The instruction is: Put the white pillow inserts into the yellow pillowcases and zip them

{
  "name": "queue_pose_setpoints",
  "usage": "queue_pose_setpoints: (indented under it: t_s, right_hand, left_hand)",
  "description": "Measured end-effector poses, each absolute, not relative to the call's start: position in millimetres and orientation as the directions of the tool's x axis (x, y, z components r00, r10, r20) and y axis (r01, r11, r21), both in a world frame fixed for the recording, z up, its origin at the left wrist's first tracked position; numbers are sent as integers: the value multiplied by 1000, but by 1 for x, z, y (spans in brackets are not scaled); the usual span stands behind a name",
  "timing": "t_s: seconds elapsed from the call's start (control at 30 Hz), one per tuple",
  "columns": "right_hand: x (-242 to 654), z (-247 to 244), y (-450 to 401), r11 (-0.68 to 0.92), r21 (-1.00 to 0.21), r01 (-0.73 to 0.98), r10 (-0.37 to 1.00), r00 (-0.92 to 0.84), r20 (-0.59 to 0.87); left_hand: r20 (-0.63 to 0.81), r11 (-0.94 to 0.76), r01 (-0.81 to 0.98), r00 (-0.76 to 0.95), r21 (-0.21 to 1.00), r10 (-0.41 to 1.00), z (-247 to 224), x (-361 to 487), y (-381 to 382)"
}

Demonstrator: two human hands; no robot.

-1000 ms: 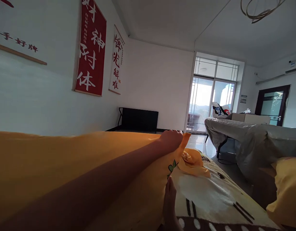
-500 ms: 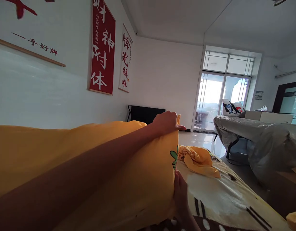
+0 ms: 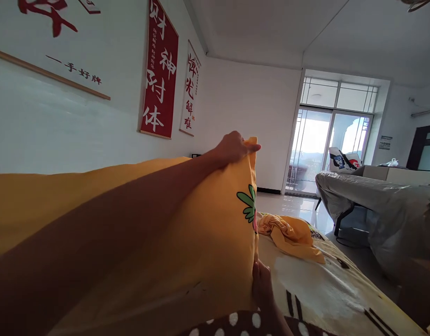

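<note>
A large yellow bed cloth (image 3: 201,233) with a green leaf print near its edge stretches upright across the left and middle of the head view. My left hand (image 3: 236,148) comes in from the left and pinches the top corner of this cloth, its thumb pointing right. Lower down the same edge, my right hand (image 3: 264,282) grips the cloth, its fingers partly hidden behind the edge. Beyond the cloth lies a bunched, twisted piece of yellow cloth (image 3: 292,235) on a cream blanket (image 3: 306,275) with dark stripes and a brown, white-dotted border.
At the right stands a table covered in plastic sheeting (image 3: 362,191), with boxes on it. Sliding glass doors (image 3: 315,149) are at the back. Along the left wall hang a red scroll (image 3: 160,74) and white scrolls with characters.
My left hand has risen with the top corner of the yellow cloth, so the edge stands taller and more leaf print shows. My right hand keeps its hold lower down.
</note>
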State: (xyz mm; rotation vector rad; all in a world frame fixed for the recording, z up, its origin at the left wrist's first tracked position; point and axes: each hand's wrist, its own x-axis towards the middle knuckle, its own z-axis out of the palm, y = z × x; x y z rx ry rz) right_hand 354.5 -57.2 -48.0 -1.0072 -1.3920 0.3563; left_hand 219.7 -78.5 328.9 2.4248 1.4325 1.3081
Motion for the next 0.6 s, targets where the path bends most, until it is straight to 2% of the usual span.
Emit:
queue_pose_setpoints:
  t_s: [0.13,0.2,0.27,0.37,0.47,0.53,0.6]
  right_hand:
    - [375,-25,-66,546,-765,342,810,20,587]
    - [386,-10,-76,529,-797,293,848,-142,510]
    - [392,4,-88,507,-828,239,858,-233,458]
    - [389,12,-97,518,-839,167,850,-213,482]
    - [382,4,-89,509,-837,201,857,-200,474]
    - [380,-7,-79,480,-841,249,876,-182,447]
    - [384,-19,-69,448,-854,265,894,-149,423]
  left_hand:
    - [717,-554,778,202,296,667,336,214,-75]
    - [735,-562,787,218,257,642,335,218,-75]
    - [732,-592,769,257,241,632,327,227,-78]
    - [688,-677,703,383,216,617,302,248,-84]
    - [622,-757,621,515,204,590,271,262,-87]
    - [532,-767,606,587,212,610,257,257,-88]
    - [376,-720,656,623,228,686,250,238,-88]
